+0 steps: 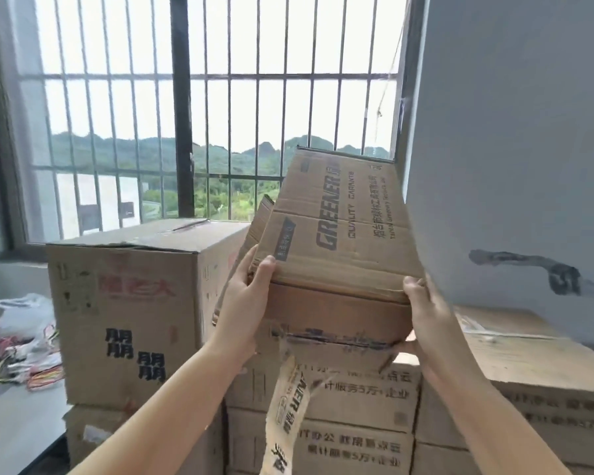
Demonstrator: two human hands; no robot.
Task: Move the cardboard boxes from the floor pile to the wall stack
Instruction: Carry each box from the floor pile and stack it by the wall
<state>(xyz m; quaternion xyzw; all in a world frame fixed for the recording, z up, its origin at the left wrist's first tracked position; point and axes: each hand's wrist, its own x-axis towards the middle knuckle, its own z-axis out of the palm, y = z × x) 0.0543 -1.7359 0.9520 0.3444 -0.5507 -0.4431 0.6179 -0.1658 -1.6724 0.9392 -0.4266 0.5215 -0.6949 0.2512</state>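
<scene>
A brown cardboard box printed "GREENER" (336,231) is held up at chest height, tilted away toward the window, above the wall stack of boxes (354,416). My left hand (246,296) grips its left near corner, thumb on the top face. My right hand (422,310) grips the right near corner, fingers curled under the bottom edge. A loose strip of printed packing tape (287,409) hangs from the box's underside. The box's far end is close to the grey wall and the window bars.
A large taped box with black characters (127,310) stands on the stack at the left. Another flat box top (528,351) lies at the right against the grey wall (515,132). Plastic bags with coloured cords (24,337) lie on the floor at the far left. A barred window (216,97) is behind.
</scene>
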